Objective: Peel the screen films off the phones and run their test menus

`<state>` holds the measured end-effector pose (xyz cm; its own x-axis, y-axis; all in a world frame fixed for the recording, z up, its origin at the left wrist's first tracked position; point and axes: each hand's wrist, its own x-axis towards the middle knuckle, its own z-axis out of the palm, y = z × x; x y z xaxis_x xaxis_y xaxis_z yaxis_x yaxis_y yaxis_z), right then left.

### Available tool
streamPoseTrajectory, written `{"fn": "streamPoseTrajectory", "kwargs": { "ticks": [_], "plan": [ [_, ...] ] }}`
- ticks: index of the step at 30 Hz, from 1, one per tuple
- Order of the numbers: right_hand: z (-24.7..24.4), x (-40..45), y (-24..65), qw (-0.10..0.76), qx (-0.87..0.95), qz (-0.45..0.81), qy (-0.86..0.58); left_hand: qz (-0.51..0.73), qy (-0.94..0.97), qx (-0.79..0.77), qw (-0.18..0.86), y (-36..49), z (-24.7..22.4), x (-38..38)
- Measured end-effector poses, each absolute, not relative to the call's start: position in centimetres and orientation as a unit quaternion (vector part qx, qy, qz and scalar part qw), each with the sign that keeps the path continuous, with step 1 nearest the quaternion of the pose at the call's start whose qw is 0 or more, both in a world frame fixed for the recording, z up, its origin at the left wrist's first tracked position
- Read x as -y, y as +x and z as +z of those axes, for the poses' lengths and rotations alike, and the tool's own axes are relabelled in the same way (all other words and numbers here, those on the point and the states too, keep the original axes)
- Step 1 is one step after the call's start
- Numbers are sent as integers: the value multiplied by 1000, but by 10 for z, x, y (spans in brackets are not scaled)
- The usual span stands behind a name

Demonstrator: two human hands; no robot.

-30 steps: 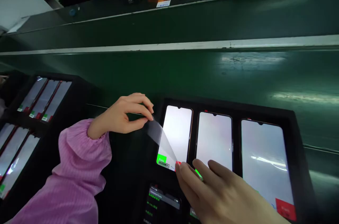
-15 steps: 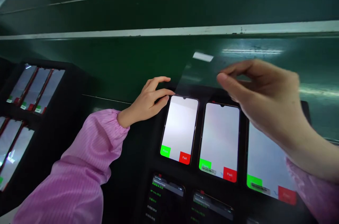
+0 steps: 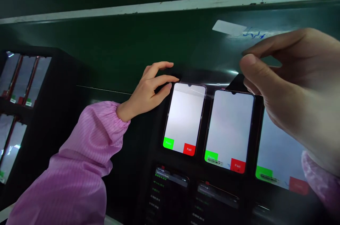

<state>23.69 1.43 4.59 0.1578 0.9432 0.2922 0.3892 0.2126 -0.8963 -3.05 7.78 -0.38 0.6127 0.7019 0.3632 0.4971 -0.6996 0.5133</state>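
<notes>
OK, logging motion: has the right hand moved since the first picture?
Yes: the right hand, earlier low over the middle phone, now has fingertips past its top.

both hands (image 3: 148, 92) (image 3: 281, 72) raised, fingers bent, wrists angled

At the left stands a black tray (image 3: 54, 72) of lit, pale-screened phones (image 3: 26, 76) in two rows, the far row's reddish-edged and marked green and red at their near ends. Beyond, a scuffed white strip (image 3: 106, 15) crosses the green surface (image 3: 106, 48) from left to right.
</notes>
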Motion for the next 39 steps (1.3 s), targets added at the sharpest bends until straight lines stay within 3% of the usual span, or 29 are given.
{"fn": "streamPoseTrajectory", "kwargs": {
  "ticks": [4,7,11,18,23,27,31,36,39],
  "plan": [
    [48,-10,229,509,583,283,-567,340,873,-334,102,-41,6,-53],
    [51,-5,223,493,578,293,-580,297,909,-277,93,-54,7,-29],
    [54,2,219,476,577,281,-601,253,929,-245,116,-69,1,-5],
    [43,25,214,456,588,321,-586,326,881,-266,218,-92,-5,19],
    [48,73,228,202,729,414,-507,366,842,-299,259,-103,-8,34],
    [48,120,237,215,807,207,-510,299,878,-283,245,-102,-9,49],
    [36,151,237,132,839,14,-528,278,896,-266,224,-99,-10,57],
    [26,184,263,216,776,-22,-592,277,900,-273,199,-99,-10,57],
    [21,202,281,192,747,-31,-636,278,897,-285,193,-99,-10,58]
  ]
}}
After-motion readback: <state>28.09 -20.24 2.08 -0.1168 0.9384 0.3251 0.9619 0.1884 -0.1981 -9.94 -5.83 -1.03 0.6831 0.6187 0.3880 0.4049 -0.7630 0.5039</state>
